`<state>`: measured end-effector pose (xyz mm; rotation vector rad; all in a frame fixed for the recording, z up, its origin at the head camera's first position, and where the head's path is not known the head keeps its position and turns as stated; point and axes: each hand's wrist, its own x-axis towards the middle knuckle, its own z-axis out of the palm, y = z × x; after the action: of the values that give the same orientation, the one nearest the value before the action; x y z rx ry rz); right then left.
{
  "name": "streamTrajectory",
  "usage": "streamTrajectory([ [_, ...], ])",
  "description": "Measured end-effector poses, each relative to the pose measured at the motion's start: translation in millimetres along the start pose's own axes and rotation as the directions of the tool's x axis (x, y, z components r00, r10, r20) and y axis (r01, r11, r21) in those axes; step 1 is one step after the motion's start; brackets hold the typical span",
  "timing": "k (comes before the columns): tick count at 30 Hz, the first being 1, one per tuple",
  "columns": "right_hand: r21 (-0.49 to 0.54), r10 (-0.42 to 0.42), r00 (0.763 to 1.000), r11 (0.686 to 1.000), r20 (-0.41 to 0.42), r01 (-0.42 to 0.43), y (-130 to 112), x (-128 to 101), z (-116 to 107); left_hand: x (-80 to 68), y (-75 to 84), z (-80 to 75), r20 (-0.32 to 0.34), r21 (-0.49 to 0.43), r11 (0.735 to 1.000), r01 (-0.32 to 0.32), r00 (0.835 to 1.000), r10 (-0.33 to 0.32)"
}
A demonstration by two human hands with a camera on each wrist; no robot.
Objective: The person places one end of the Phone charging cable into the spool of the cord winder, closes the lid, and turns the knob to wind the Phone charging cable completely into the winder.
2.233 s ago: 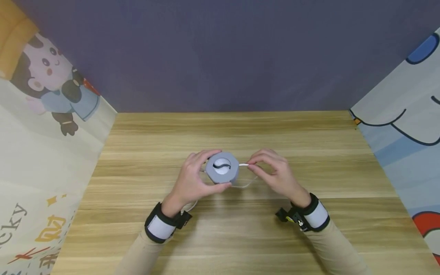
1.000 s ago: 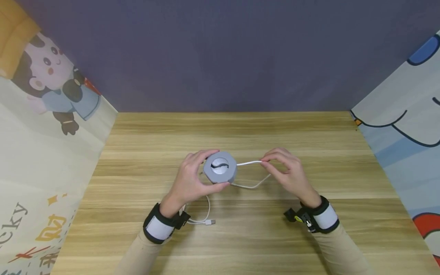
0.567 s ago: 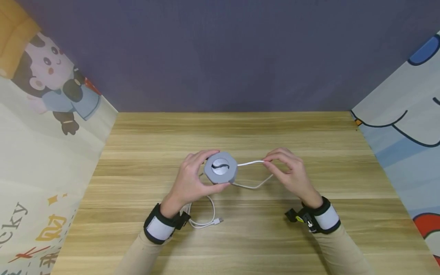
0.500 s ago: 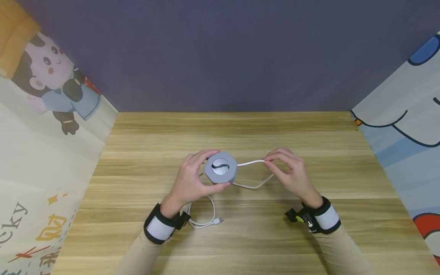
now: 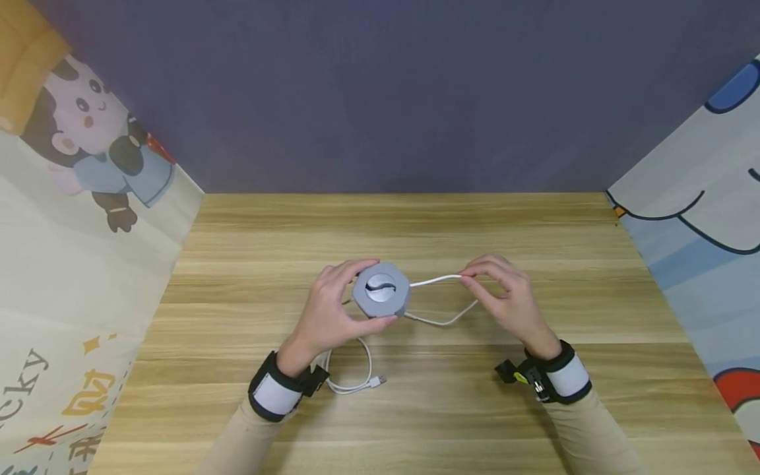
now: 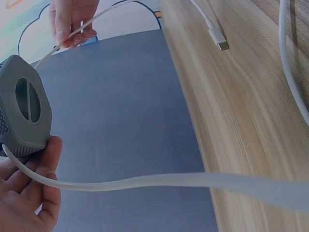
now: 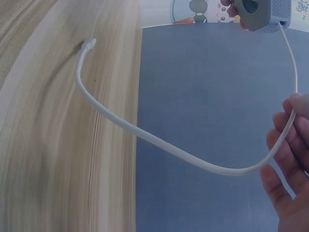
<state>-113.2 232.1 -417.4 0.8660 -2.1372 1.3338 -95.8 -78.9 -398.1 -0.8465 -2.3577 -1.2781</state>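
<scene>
Left hand, from the head: the left hand (image 5: 334, 305) grips the grey case (image 5: 380, 309) by its edges, thumb at the near side and fingers at the far side.
Right hand, from the head: the right hand (image 5: 503, 295) pinches the white cable (image 5: 435, 280) between thumb and fingertips, to the right of the case.
Case, from the head: six-sided, between the two hands, its silver dial (image 5: 380, 288) facing up with a dark wavy slot across it.
Cable, from the head: one stretch runs from the case's right side to the pinching fingers; another bends below it, between the case and the right hand.
USB plug, from the head: the USB plug (image 5: 377, 381) ends a loop of cord beside the left wrist, over the wooden table (image 5: 439, 422).
Surroundings, from the head: black and white wrist straps (image 5: 276, 394) above beige sleeves (image 5: 237, 445); a dark blue-grey wall (image 5: 380, 99) behind; printed cartoons on the side walls (image 5: 53, 264).
Case, from the left wrist: held in the left fingers, cable leaving its lower edge and crossing the foreground.
Small plug, from the left wrist: the small plug (image 6: 218, 37) shows over the table; contact with the wood cannot be told.
Cable, from the right wrist: it drops from the case to the right fingers, then curves away to a pale end over the table.
</scene>
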Motion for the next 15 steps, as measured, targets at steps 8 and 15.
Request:
streamTrajectory([
  [8,-0.001,0.033,0.999,0.999,-0.004,-0.033,2.7,-2.2,-4.1,-0.1,0.3,-0.6,0.003,0.005,1.000,0.008,1.000,-0.008],
  [15,0.001,0.054,0.999,0.999,-0.010,-0.054,5.0,-4.3,-6.8,0.4,0.9,-0.3,0.008,0.013,1.000,0.007,1.000,-0.007],
])
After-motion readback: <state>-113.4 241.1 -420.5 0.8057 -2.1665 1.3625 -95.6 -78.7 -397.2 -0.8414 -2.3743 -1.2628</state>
